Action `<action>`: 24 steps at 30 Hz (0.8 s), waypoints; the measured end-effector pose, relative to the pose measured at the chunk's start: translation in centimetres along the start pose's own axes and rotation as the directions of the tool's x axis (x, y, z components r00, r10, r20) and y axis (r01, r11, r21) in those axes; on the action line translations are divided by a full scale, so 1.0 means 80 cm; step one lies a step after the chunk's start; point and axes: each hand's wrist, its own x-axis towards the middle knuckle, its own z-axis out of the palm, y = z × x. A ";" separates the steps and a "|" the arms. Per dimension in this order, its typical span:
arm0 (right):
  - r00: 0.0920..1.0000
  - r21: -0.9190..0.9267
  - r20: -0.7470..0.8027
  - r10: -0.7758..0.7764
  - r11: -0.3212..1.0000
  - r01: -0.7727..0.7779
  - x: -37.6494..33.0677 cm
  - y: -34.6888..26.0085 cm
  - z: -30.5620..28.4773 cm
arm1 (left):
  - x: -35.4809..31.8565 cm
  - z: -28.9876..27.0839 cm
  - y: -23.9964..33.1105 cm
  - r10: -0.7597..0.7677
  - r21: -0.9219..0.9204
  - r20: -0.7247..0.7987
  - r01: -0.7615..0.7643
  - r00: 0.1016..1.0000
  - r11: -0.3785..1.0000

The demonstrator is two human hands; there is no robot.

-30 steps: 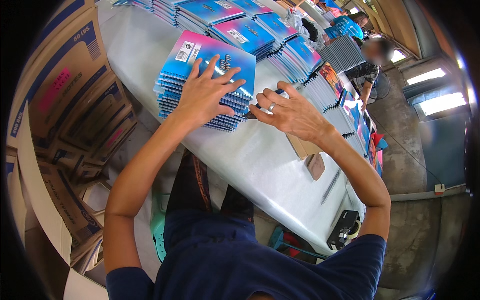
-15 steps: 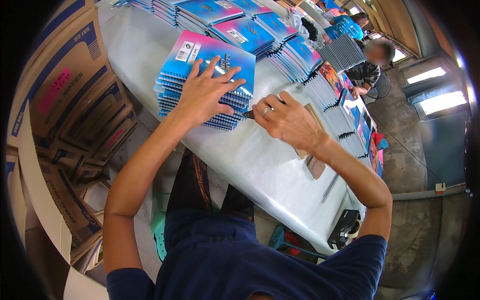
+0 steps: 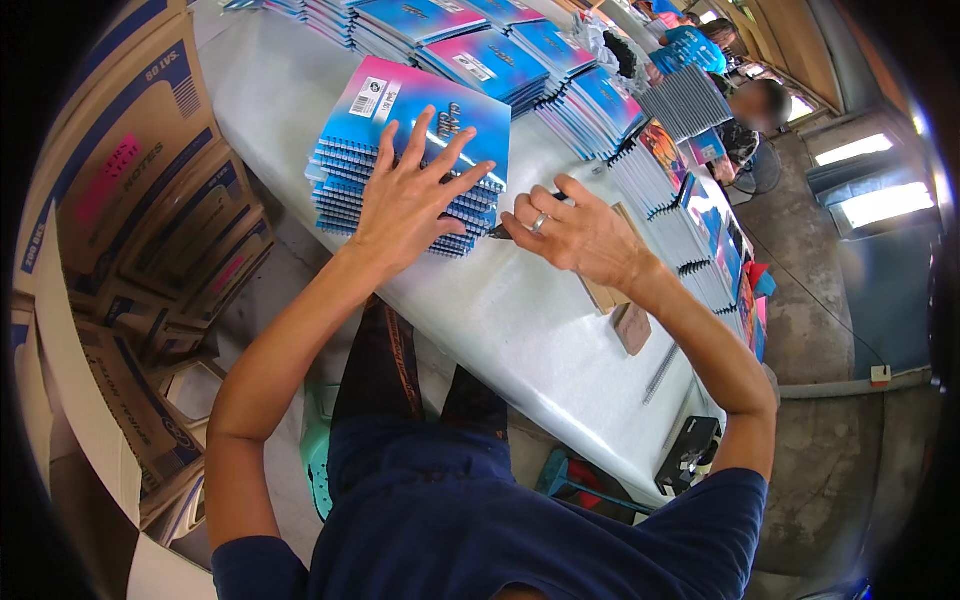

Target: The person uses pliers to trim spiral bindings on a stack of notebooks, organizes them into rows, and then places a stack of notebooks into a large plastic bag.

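A stack of blue-and-pink spiral notebooks (image 3: pixel 400 110) stands on the white table (image 3: pixel 520 320). My left hand (image 3: pixel 412 195) lies flat on top of the stack with its fingers spread. My right hand (image 3: pixel 570 232), with a ring on one finger, is at the stack's right side, its fingers pinched on a small dark tool (image 3: pixel 500 232) whose tip touches the spiral edge of the notebooks.
More notebook stacks (image 3: pixel 500 55) fill the far end of the table, and rows of notebooks (image 3: pixel 680 230) stand along its right side. Cardboard boxes (image 3: pixel 130 200) are piled at the left. A person (image 3: pixel 745 105) sits at the far right. A black device (image 3: pixel 688 452) hangs at the table's near edge.
My right hand has drawn in from an open spread to a pinch on the dark tool at the stack's edge. My left hand stays flat on the stack.
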 end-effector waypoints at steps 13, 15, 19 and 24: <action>0.998 0.047 -0.042 0.050 0.998 -0.048 0.013 -0.013 -0.018 | -0.010 0.002 0.004 -0.025 -0.019 -0.084 0.024 0.996 1.000; 0.997 0.017 -0.081 0.017 1.000 -0.015 0.012 -0.010 -0.006 | -0.009 0.003 0.004 -0.031 -0.016 -0.067 0.030 0.997 0.999; 0.993 0.124 0.025 0.113 0.986 -0.115 0.010 -0.033 0.005 | -0.010 0.006 0.003 -0.018 -0.036 -0.078 0.015 0.997 0.999; 0.887 0.021 0.363 0.284 0.950 -0.312 0.042 -0.057 -0.025 | -0.012 0.000 0.005 -0.026 -0.015 -0.082 0.025 0.996 1.000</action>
